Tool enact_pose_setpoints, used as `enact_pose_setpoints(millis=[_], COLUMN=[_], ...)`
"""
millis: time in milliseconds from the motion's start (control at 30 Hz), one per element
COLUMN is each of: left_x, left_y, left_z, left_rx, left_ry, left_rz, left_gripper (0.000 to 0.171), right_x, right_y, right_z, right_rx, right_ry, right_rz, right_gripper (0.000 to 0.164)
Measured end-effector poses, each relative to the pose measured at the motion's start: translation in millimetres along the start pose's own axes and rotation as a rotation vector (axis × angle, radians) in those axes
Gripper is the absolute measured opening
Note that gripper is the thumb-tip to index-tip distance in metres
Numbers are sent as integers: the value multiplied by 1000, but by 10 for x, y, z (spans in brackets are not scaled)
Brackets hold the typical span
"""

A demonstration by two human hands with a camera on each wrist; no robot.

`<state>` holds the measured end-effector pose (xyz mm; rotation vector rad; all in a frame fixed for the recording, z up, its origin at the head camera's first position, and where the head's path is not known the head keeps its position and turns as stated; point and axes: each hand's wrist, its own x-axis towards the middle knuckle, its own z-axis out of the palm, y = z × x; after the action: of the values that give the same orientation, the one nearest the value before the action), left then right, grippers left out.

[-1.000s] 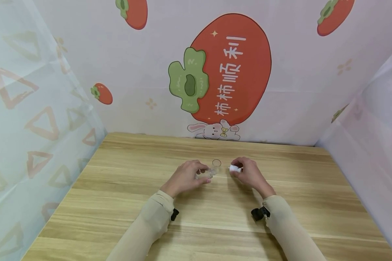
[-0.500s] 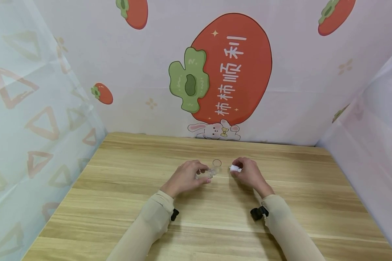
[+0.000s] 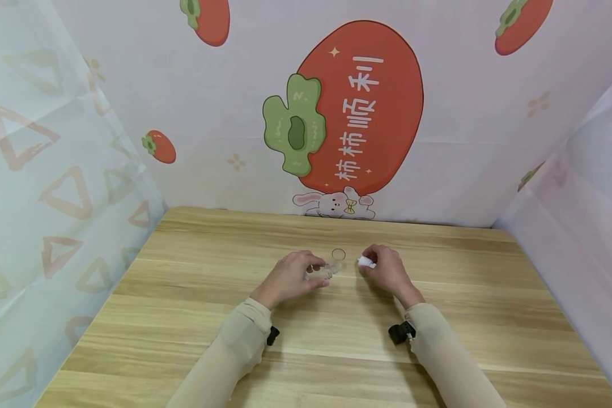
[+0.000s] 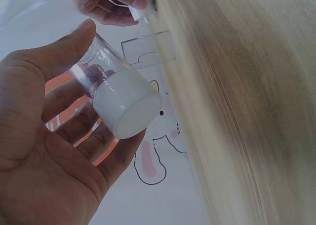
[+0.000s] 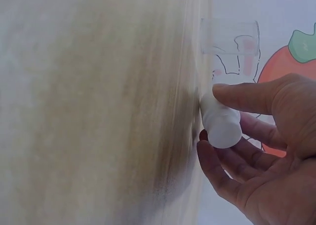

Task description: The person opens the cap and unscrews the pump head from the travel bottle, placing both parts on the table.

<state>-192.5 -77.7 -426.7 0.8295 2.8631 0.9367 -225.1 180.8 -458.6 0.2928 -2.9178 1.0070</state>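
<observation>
My left hand (image 3: 289,277) grips a small clear bottle (image 3: 317,273) lying nearly level, its neck toward the right. The left wrist view shows the bottle's thick white base (image 4: 127,104), with the thumb above and the fingers behind. Over the table on the right, my right hand (image 3: 389,273) holds a small white cap-like piece (image 5: 220,120) between thumb and fingers, low beside the tabletop. Its far end is partly covered by the thumb. Between and slightly beyond the hands, a clear open cylinder (image 3: 339,255) stands upright on the table. Bottle and white piece are apart.
The wooden table (image 3: 306,362) reaches back to a patterned cloth wall (image 3: 224,113) with persimmon and rabbit prints. More cloth hangs along the left and right sides. Black wrist cameras (image 3: 400,333) sit under both sleeves.
My right hand tilts the white piece a little, and its wrist shifts slightly to the left. The left hand with the bottle and the clear cylinder stay in place.
</observation>
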Motion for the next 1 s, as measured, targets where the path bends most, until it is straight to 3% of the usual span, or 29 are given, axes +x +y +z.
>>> enact_pose_setpoints(millis=[1000], left_x=[-2], left_y=[-47], left_z=[-5], left_rx=[-6], left_ry=[17], left_rz=[13], left_gripper=[34], right_x=[-5], right_y=[34], right_z=[-15], right_rx=[14], right_ry=[10], right_rz=[23], right_gripper=[37])
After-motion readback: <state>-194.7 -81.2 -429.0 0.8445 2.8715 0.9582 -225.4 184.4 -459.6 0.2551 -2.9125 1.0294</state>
